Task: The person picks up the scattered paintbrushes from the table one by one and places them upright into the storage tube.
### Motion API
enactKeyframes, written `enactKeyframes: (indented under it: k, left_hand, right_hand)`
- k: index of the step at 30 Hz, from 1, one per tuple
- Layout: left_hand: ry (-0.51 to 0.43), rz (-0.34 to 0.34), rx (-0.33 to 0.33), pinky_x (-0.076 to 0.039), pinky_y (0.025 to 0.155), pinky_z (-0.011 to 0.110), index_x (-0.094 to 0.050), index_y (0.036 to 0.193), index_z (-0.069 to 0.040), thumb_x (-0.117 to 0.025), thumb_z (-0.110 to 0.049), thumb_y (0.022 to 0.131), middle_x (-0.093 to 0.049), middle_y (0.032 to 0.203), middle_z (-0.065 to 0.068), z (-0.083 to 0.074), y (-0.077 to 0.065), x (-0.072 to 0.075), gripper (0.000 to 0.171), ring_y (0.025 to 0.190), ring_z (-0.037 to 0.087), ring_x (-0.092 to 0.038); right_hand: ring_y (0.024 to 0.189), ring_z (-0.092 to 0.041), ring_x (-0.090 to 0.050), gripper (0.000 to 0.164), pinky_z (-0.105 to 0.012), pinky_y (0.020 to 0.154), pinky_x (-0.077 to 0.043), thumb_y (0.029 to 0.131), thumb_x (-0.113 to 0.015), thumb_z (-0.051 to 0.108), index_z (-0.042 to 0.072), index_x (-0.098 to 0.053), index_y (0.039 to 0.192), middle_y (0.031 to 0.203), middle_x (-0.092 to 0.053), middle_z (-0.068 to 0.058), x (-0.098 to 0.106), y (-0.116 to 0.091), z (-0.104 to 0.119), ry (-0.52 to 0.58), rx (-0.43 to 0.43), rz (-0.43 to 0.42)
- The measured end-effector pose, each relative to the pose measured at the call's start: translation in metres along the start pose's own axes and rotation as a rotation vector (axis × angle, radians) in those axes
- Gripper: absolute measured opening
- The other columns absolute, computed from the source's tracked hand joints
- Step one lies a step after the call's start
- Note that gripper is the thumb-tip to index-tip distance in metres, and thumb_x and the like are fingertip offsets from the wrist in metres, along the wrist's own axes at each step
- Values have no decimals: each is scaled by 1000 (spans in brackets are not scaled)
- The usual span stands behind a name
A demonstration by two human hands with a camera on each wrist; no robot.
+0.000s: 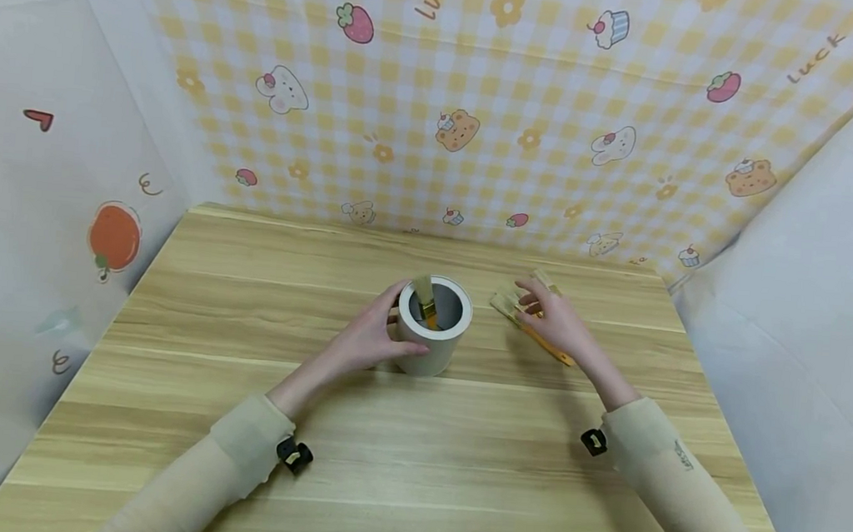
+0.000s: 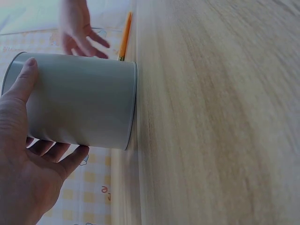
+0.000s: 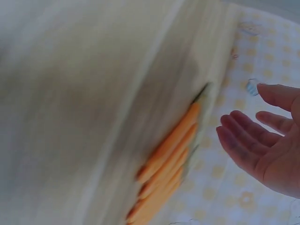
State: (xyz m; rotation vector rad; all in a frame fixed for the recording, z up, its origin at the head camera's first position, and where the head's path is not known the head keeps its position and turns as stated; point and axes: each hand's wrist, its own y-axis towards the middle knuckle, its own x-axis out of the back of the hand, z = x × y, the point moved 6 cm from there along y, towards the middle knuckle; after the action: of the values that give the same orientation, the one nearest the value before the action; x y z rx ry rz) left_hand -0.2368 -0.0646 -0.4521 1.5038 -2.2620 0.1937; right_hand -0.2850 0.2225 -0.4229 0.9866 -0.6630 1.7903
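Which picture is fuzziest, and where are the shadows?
Right wrist view: fuzziest, with the table and orange brush handles smeared; head view: much clearer, with a soft shadow on the table beside the right sleeve; left wrist view: the can looks fairly crisp, but the right hand beyond it is softer and paler.

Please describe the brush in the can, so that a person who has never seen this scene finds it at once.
On the wood-grain table, the left grip holds a round, pale grey can. Inside it is the brush, pale bristles pointing up. Unlike the other brushes, lying on the table right of the can, this one stands inside it.
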Motion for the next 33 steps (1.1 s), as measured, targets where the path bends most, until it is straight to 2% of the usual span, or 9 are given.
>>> enactKeyframes:
  k: [7, 12, 17, 23, 28, 31, 33]
  left_hand:
    - [7, -4, 4, -50, 114, 52, -28, 161, -26, -93, -33, 77, -45, 156, 4, 1, 0, 1, 107, 143, 33, -51]
    - [-2, -4, 10, -50, 115, 53, -27, 161, -27, -93, -34, 77, -45, 156, 4, 2, 1, 1, 107, 143, 34, -51]
    - [-4, 0, 11, -49, 115, 53, -27, 162, -28, -92, -35, 77, -44, 157, 3, 3, 0, 1, 107, 143, 34, -50]
    - [-12, 3, 2, -49, 116, 52, -28, 161, -28, -92, -34, 77, -45, 156, 3, 1, 0, 1, 106, 144, 31, -49]
    - [-10, 3, -2, -49, 116, 52, -28, 161, -28, -92, -34, 78, -45, 156, 2, 2, 0, 1, 105, 144, 31, -49]
    - [-7, 2, -1, -49, 115, 51, -28, 161, -28, -92, -34, 77, -45, 156, 2, 2, 0, 1, 106, 144, 30, -49]
    - [-7, 2, -4, -49, 115, 51, -28, 161, -28, -92, -34, 77, -45, 156, 2, 2, 0, 0, 106, 144, 30, -49]
  right_hand:
    - [108, -44, -70, 60, -57, 94, -59, 93, -69, 1, -7, -46, 148, 117, -72, -29, -10, -5, -22, -73, -11, 31]
    - [98, -40, -72, 52, -55, 88, -60, 87, -71, -7, -7, -58, 137, 106, -74, -26, -14, -6, -24, -166, 42, -4]
    - [95, -37, -70, 38, -53, 84, -59, 90, -70, -7, -5, -65, 128, 103, -73, -23, -18, -8, -23, -243, 82, -40]
    - [90, -30, -63, 39, -46, 77, -56, 90, -66, -10, -4, -66, 128, 99, -71, -19, -21, -7, -25, -259, 55, -21]
    - [76, -22, -52, 39, -35, 66, -44, 89, -62, -11, -3, -66, 127, 86, -64, -11, -24, -6, -27, -277, 30, 38]
    - [72, -20, -51, 40, -33, 64, -43, 87, -62, -10, -3, -66, 126, 83, -64, -11, -24, -6, -25, -259, 35, 67]
    - [73, -21, -55, 43, -35, 65, -48, 85, -63, -12, -4, -65, 127, 85, -67, -13, -21, -7, -22, -232, 46, 71]
